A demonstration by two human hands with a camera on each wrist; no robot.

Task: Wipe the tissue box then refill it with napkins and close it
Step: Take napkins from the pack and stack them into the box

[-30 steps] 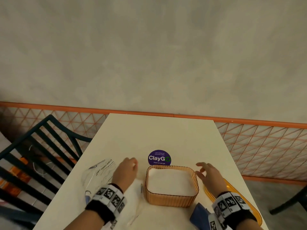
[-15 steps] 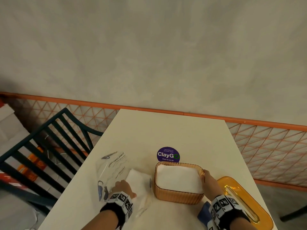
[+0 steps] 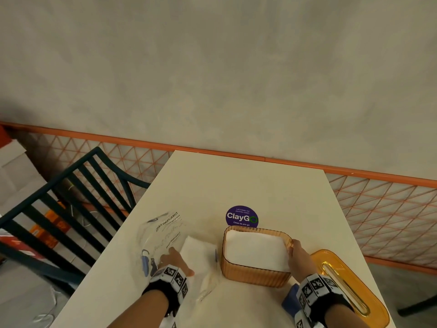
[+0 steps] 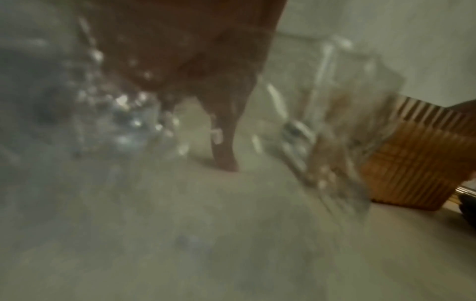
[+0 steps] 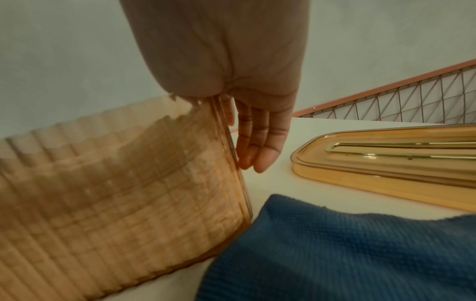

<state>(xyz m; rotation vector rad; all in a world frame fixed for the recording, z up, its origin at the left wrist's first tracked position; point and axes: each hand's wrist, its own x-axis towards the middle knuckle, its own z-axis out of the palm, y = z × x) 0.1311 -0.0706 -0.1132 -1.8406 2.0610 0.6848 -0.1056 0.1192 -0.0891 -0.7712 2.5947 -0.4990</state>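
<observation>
Box (image 3: 255,273), amber ribbed plastic, lid off, sits lower centre of head view on white table (image 3: 236,185), filled w/ white napkins (image 3: 255,250) up to approx. rim level. Right hand (image 3: 298,256) at box's right end: straight fingers (image 5: 260,140) pointing down flat along outer wall, thumb side at rim; not curled round anything, so open, touching box. Left hand (image 3: 176,261) lower left of centre, resting on clear plastic pack (image 3: 163,233) w/ black print and on white napkin stack (image 3: 197,253) just left of box; left wrist view too blurred, one finger (image 4: 224,146) reaching down to the surface, crinkled plastic around it, grip can't be told. Lid (image 3: 347,285), amber w/ long slot, lying flat at lower right, just right of right hand, apart from box. Blue cloth (image 5: 347,250) bottom of frame under right wrist, touching box's near right corner. Purple round "ClayGo" sticker (image 3: 241,216) on table just above box in frame. Dark slatted chair (image 3: 71,197) at left edge. Orange-trimmed lattice panel (image 3: 390,209) across mid frame, grey wall (image 3: 212,67) above.
</observation>
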